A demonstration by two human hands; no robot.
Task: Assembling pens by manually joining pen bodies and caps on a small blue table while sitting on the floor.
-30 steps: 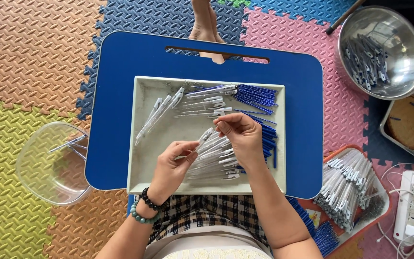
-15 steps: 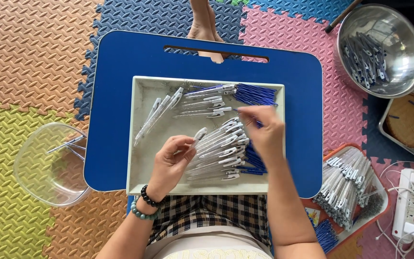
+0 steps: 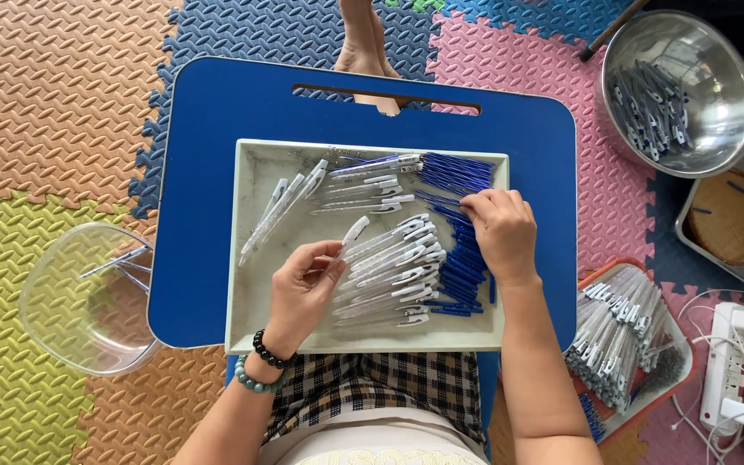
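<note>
A shallow grey tray (image 3: 256, 284) lies on a blue lap table (image 3: 208, 120). In it are a heap of white pen barrels (image 3: 393, 271), a few more white barrels (image 3: 286, 202) at the left, and blue refills (image 3: 458, 172) along the right side. My left hand (image 3: 303, 288) pinches one white pen barrel (image 3: 350, 234) by its lower end, lifted slightly off the heap. My right hand (image 3: 499, 231) rests over the blue refills, fingertips closed on a thin blue refill (image 3: 437, 200).
A clear plastic bowl (image 3: 88, 301) with a few pens sits left on the foam mat. A steel bowl (image 3: 678, 90) of pens stands top right, a metal tray (image 3: 734, 220) below it. An orange-rimmed tray (image 3: 626, 340) of white barrels and a power strip (image 3: 729, 362) lie right.
My right hand has moved from the white heap to the right and up, onto the blue refills. My left hand lifted one white barrel clear of the heap.
</note>
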